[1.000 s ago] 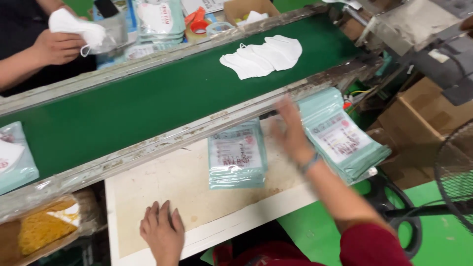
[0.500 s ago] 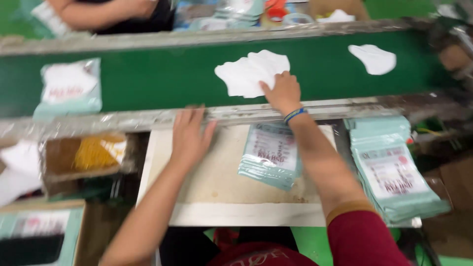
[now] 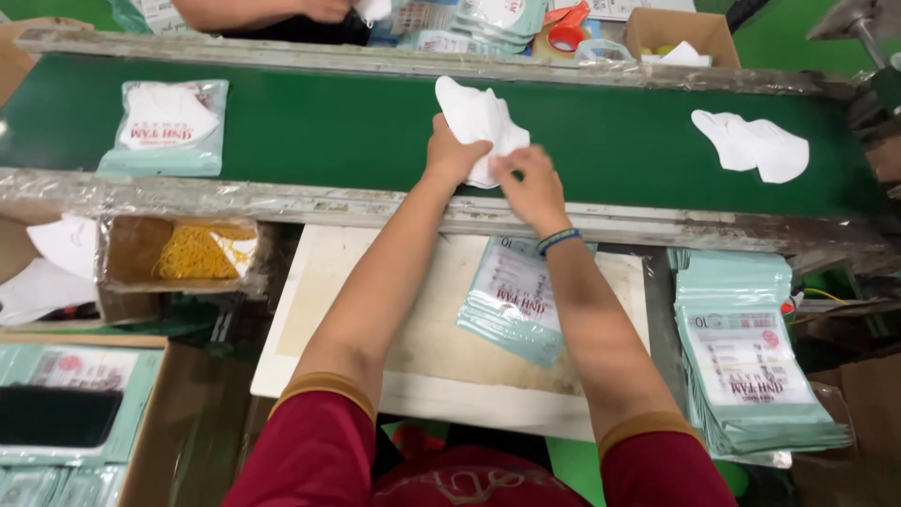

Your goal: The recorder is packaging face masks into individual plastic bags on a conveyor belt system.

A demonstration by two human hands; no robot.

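Both hands are out over the green conveyor belt in the upper middle of the frame, and they meet on a small stack of white masks. The left hand has its fingers curled round the stack's lower left edge, pinching it; the right hand comes in from the lower right with fingertips pressed to the same stack, though motion blur makes the exact pinch hard to read. The masks lie on the belt, near its closer edge, just above the metal rail. Below the rail, at centre frame, a pile of pale teal pouches waits flat on the white work board, untouched by either hand, so by the look of it the masks have been gathered but not yet bagged. At the lower right a taller stack of the same pouches sits off the board. At upper left one filled pouch already rides the belt, a finished piece as far as one can judge. At upper right another loose bunch of masks lies on the belt, well apart from the hands. At left, under the rail, a cardboard box of yellow rubber bands. Along the top edge another person's arm works the far side.
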